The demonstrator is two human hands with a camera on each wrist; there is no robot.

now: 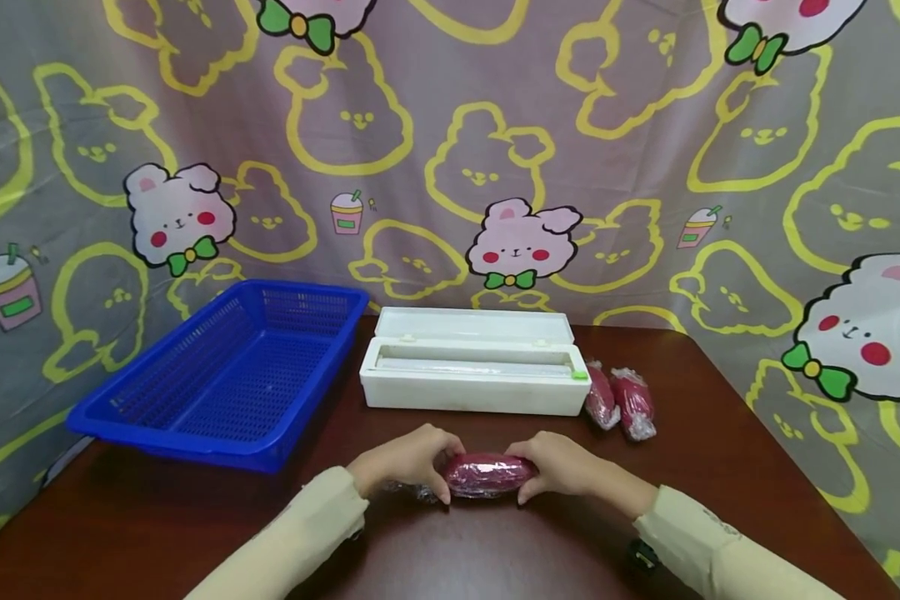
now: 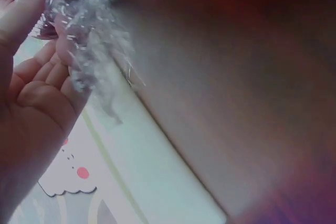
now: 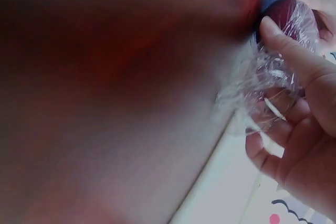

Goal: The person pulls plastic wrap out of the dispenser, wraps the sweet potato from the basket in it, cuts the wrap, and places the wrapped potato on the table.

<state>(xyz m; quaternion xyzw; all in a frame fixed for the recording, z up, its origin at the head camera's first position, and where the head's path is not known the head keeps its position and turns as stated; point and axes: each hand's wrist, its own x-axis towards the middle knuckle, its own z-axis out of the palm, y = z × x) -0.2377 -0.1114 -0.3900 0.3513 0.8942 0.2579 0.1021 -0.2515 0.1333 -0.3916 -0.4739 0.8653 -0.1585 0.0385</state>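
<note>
Both hands hold a dark red, oblong piece of produce wrapped in cling film (image 1: 489, 475), low over the table in front of the white box. My left hand (image 1: 414, 458) grips its left end between thumb and fingers. At its right end, my right hand (image 1: 558, 465) does the same. Loose, crumpled film (image 2: 100, 40) sticks out past the left fingers in the left wrist view. More film (image 3: 247, 93) hangs at the right palm in the right wrist view, where the right thumb lies along the dark red surface.
Behind the hands stands a white cling film dispenser (image 1: 472, 393), lid up, with a film roll inside and a green slider (image 1: 580, 375). Two similar wrapped red pieces (image 1: 633, 404) lie at its right end. On the left sits a blue plastic basket (image 1: 270, 442). A patterned curtain (image 1: 420, 100) hangs behind the table.
</note>
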